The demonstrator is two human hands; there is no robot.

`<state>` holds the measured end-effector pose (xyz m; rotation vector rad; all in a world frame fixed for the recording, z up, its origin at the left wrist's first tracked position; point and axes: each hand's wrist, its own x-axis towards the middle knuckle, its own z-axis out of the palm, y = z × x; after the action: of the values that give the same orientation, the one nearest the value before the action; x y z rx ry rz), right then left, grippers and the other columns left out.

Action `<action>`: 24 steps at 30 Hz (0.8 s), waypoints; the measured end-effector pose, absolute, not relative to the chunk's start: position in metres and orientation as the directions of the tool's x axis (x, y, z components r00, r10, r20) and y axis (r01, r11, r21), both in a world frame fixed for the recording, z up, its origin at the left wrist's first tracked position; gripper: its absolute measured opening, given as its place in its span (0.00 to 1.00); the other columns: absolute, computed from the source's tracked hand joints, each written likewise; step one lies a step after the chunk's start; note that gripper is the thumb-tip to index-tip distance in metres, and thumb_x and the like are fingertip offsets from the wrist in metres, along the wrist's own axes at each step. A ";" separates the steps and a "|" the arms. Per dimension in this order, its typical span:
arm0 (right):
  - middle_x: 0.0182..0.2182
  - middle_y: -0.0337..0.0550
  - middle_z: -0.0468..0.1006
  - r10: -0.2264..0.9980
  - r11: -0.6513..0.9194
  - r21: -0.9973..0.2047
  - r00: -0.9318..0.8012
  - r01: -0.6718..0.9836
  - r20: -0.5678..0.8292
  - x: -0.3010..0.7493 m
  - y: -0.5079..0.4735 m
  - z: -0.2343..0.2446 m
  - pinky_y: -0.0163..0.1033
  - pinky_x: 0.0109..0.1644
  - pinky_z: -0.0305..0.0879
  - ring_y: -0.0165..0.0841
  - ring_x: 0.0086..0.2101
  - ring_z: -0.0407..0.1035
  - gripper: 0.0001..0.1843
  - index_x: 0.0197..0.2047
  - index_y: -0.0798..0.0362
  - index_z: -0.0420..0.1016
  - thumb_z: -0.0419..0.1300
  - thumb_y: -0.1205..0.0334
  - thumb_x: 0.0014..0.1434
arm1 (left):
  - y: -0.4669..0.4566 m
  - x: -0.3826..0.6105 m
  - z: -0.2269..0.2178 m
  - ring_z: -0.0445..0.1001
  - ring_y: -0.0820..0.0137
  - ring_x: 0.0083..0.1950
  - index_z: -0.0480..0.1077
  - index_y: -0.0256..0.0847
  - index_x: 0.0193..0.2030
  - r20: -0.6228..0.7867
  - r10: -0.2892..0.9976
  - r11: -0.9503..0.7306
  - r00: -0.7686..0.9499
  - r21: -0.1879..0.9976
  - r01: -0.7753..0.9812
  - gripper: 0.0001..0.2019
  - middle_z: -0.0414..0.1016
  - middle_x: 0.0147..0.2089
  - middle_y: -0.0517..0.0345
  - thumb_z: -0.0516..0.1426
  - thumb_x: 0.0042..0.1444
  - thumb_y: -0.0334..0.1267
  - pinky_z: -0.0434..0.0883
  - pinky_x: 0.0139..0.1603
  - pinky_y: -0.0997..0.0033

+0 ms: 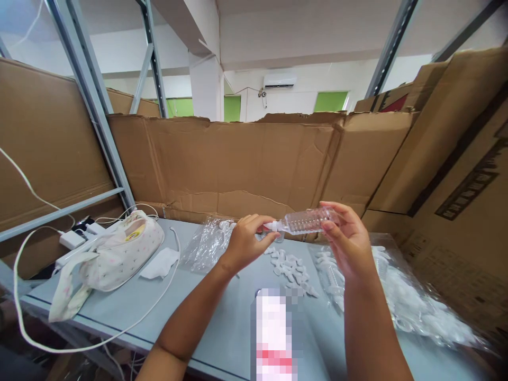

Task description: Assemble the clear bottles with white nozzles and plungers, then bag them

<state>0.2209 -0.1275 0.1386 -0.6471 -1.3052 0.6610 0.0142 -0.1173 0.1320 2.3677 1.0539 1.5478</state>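
Note:
My right hand holds a clear ribbed plastic bottle sideways above the grey table, fingers wrapped round its base end. My left hand pinches the bottle's white nozzle tip with thumb and fingers. Below the hands lies a scatter of several small white plastic caps. A few more clear bottles lie on the table under my right wrist.
A clear plastic bag lies left of the hands, and a bigger bag of white parts right. A floral fabric pouch, white tissue, chargers and cables sit at the left. Cardboard walls surround the table.

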 end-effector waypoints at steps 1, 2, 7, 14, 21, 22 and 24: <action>0.38 0.43 0.79 0.754 0.656 -0.751 0.119 -0.074 0.646 0.221 -0.128 0.139 0.43 0.43 0.72 0.38 0.41 0.74 0.20 0.47 0.44 0.72 0.67 0.52 0.50 | -0.118 0.014 0.133 0.72 0.68 0.37 0.72 0.44 0.41 0.769 0.595 -0.750 0.234 0.427 0.505 0.09 0.75 0.34 0.61 0.63 0.53 0.39 0.66 0.42 0.66; 0.38 0.43 0.79 0.754 0.656 -0.751 0.100 -0.078 0.649 0.221 -0.128 0.139 0.44 0.44 0.72 0.38 0.41 0.74 0.21 0.47 0.44 0.72 0.67 0.52 0.50 | -0.119 0.013 0.133 0.71 0.68 0.36 0.72 0.44 0.40 0.782 0.578 -0.751 0.231 0.400 0.525 0.09 0.75 0.33 0.61 0.63 0.53 0.40 0.65 0.43 0.66; 0.43 0.45 0.79 0.755 0.652 -0.752 -0.005 -0.099 0.656 0.224 -0.133 0.140 0.47 0.45 0.72 0.39 0.42 0.74 0.21 0.48 0.44 0.69 0.67 0.54 0.51 | -0.123 0.011 0.137 0.70 0.70 0.34 0.70 0.42 0.37 0.841 0.499 -0.780 0.208 0.331 0.531 0.11 0.77 0.34 0.61 0.63 0.52 0.46 0.63 0.43 0.66; 0.49 0.43 0.77 0.737 0.663 -0.741 -0.087 -0.102 0.671 0.231 -0.139 0.139 0.48 0.47 0.71 0.39 0.45 0.73 0.21 0.46 0.41 0.67 0.67 0.60 0.50 | -0.129 0.010 0.139 0.68 0.71 0.31 0.69 0.40 0.30 0.872 0.449 -0.801 0.196 0.295 0.520 0.17 0.74 0.29 0.61 0.57 0.56 0.53 0.61 0.40 0.67; 0.52 0.42 0.73 0.713 0.680 -0.725 -0.129 -0.111 0.689 0.228 -0.141 0.138 0.52 0.48 0.72 0.43 0.48 0.72 0.19 0.43 0.41 0.66 0.67 0.62 0.50 | -0.129 0.008 0.138 0.65 0.72 0.29 0.67 0.40 0.26 0.795 0.546 -0.782 0.265 0.369 0.502 0.26 0.69 0.24 0.61 0.43 0.63 0.57 0.62 0.39 0.68; 0.53 0.41 0.73 0.705 0.683 -0.719 -0.141 -0.128 0.695 0.228 -0.142 0.138 0.53 0.48 0.72 0.43 0.49 0.72 0.18 0.43 0.41 0.66 0.67 0.62 0.51 | -0.130 0.007 0.139 0.65 0.72 0.28 0.66 0.40 0.25 0.784 0.554 -0.786 0.280 0.383 0.485 0.26 0.68 0.24 0.62 0.42 0.64 0.56 0.62 0.39 0.68; 0.53 0.41 0.73 0.687 0.693 -0.704 -0.153 -0.154 0.710 0.227 -0.143 0.138 0.52 0.48 0.72 0.43 0.49 0.72 0.17 0.43 0.40 0.66 0.66 0.64 0.52 | -0.132 0.007 0.140 0.65 0.72 0.29 0.66 0.40 0.26 0.777 0.563 -0.792 0.284 0.407 0.455 0.24 0.69 0.25 0.62 0.44 0.64 0.55 0.63 0.38 0.69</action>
<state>0.2269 -0.1430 0.1380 -0.4506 -1.5620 0.7795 0.0072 -0.1320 0.1403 2.4300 0.9680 1.5406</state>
